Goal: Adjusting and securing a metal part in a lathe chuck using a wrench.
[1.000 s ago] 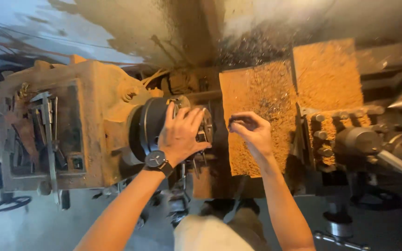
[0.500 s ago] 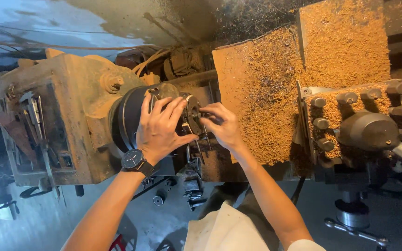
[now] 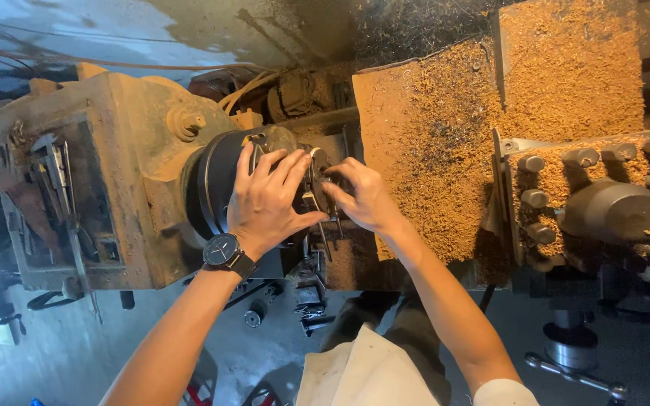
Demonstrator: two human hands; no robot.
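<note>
Head view: lathe chuck, dark, round, centre-left, mounted on rusty headstock. L hand w/ black wristwatch, fingers spread apart, laid flat over chuck face. R hand just right of it, fingers curled together, pinched on small metal part at chuck front; part mostly hidden. Sawdust-covered carriage right; tool post w/ bolts far right

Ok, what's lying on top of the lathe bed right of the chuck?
A thick layer of tan metal shavings covers the lathe bed; the surface beneath them is hidden.
</note>
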